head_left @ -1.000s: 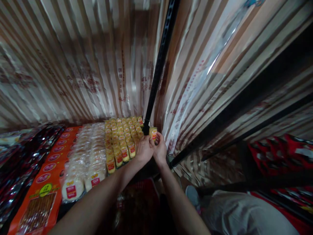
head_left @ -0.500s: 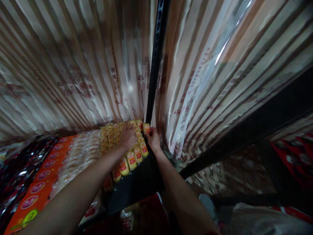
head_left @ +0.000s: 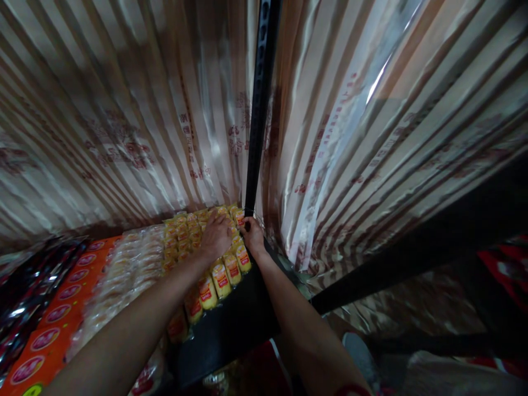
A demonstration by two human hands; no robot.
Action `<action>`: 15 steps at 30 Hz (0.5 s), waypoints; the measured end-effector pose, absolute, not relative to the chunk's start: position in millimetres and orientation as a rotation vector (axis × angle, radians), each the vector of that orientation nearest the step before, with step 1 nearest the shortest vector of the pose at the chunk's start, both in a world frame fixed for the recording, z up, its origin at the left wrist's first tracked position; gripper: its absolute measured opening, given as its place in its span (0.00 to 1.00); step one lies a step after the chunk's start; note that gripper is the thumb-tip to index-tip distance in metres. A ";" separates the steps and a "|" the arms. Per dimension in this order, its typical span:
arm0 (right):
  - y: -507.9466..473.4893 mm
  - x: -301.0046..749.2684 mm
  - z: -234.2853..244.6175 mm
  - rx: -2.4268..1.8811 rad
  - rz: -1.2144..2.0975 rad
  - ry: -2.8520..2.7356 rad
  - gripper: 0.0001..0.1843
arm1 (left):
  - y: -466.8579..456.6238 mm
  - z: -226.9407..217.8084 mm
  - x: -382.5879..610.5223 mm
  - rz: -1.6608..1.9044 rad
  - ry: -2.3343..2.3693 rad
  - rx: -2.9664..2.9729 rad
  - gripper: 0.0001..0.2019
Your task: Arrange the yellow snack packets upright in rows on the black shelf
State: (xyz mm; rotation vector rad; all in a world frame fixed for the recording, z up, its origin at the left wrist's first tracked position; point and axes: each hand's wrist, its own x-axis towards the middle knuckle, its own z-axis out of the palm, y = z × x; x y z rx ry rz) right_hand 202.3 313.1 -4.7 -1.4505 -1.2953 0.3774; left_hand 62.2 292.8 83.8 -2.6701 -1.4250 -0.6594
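Observation:
Rows of small yellow wrapped cakes [head_left: 221, 280] with red-and-orange labels stand on a dark shelf [head_left: 235, 319]. My left hand [head_left: 216, 237] lies over the top of the rows, fingers stretched forward and partly hidden against the packets. At the far right corner of the rows, beside the black post, my right hand [head_left: 252, 236] pinches a wrapped cake [head_left: 240, 217] between thumb and fingers. That cake touches the end of the back row.
Clear-wrapped pale packets [head_left: 124, 264], an orange display strip [head_left: 61, 308] and dark shiny packets [head_left: 28, 302] lie to the left. A perforated black post [head_left: 259, 110] rises at the corner. Pleated plastic sheeting [head_left: 165, 110] hangs behind; a dark bar [head_left: 396, 258] crosses the right.
My right hand has moved the wrapped cake slightly left, from in front of the post to the back row's end. My left hand stays over the rows. The view has shifted slightly.

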 end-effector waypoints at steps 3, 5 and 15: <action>313.5 203.1 -8.7 -1.420 0.381 -1.330 0.05 | 291.3 82.9 62.3 -0.684 -1.406 -2.668 0.14; 312.8 202.9 -9.4 -1.431 0.383 -1.333 0.05 | 290.5 82.5 61.6 -0.695 -1.387 -2.676 0.14; 314.4 200.5 -4.2 -1.538 0.349 -1.279 0.09 | 289.6 80.0 53.9 -0.796 -1.356 -2.668 0.14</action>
